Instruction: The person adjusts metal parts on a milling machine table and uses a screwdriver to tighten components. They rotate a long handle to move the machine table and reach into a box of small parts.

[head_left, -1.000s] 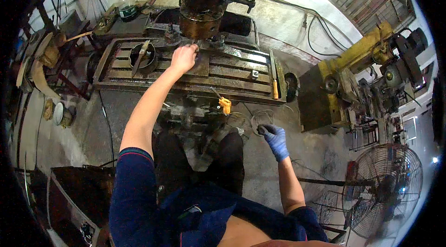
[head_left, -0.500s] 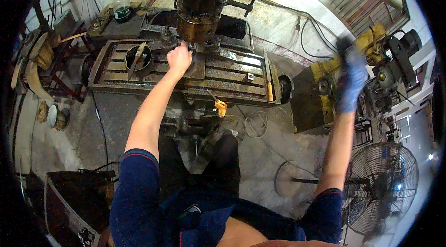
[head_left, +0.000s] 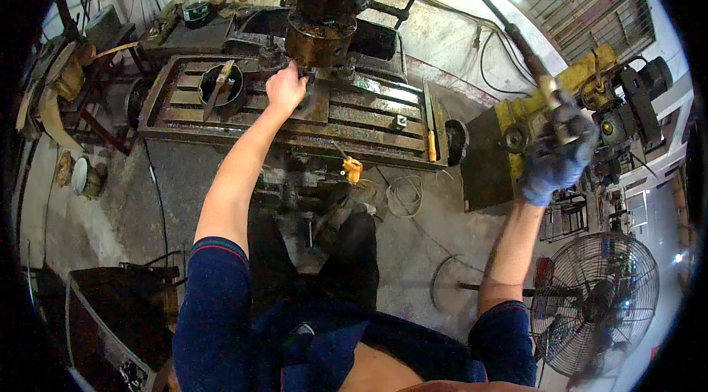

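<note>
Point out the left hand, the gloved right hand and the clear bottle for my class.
Left hand (head_left: 285, 87), head view: back of the bare hand.
Right hand (head_left: 557, 153), head view: middle of the gloved hand.
Clear bottle (head_left: 195, 10), head view: its label.

A single wide fisheye view looks out from the person's head, steeply down and forward onto the slotted tabletop (head_left: 363, 106). The camera sits just above the person's shirt (head_left: 324, 356), which looms large on the near side of the tabletop. Farther off, the tabletop shows from end to end. Beyond it the view reaches the wall (head_left: 442, 51); right of it, the fan (head_left: 596, 305). A dark, round rim frames everything.
</note>
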`<state>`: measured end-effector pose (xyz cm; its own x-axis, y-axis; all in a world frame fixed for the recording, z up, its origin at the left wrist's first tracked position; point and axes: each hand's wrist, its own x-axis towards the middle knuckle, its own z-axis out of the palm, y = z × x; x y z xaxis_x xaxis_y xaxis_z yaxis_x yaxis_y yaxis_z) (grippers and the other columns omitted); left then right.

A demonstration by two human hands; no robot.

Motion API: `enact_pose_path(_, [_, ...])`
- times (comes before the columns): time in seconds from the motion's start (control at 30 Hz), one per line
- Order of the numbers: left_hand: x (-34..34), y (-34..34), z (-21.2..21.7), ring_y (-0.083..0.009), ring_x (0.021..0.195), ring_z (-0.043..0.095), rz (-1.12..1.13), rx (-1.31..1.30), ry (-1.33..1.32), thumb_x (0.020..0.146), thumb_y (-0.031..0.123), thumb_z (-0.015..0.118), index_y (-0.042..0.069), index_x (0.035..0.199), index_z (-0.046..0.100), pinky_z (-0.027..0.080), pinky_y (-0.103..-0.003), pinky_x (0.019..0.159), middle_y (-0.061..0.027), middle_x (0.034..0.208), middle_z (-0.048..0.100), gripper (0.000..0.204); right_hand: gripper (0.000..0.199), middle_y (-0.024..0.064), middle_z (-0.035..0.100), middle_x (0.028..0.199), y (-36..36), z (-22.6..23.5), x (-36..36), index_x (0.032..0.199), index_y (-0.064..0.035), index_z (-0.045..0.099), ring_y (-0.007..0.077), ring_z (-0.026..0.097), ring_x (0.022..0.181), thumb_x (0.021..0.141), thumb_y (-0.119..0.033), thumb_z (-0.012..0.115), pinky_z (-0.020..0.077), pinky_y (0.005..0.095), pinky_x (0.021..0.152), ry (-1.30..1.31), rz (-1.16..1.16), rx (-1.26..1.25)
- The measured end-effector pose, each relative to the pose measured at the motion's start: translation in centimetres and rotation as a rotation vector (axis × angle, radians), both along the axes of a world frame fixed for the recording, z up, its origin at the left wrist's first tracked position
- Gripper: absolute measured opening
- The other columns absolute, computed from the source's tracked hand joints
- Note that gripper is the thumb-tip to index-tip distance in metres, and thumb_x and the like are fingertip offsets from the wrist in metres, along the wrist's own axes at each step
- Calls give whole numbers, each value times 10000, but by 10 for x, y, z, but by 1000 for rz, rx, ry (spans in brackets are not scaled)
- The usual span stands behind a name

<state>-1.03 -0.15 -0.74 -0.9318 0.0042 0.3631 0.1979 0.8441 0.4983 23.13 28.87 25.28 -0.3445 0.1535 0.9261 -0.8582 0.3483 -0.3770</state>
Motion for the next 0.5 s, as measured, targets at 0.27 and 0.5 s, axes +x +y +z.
enact_pose_path(0.27, [1,-7,6,-351,731,619,-3,-18,5,726,272,649,26,894,549,489,-457,644,-180,749,629,314,238,90,477,744,-19,16,-2,714,-44,418,296,545,879,855,-235,407,318,501,979,-60,-216,-56])
enact_pose_path(0.5, [1,-5,3,-348,742,620,-18,-9,-7,733,274,645,29,891,554,493,-444,657,-173,755,631,305,263,130,619,862,-15,10,-11,805,4,556,196,562,796,850,-253,519,415,339,793,65,-92,27])
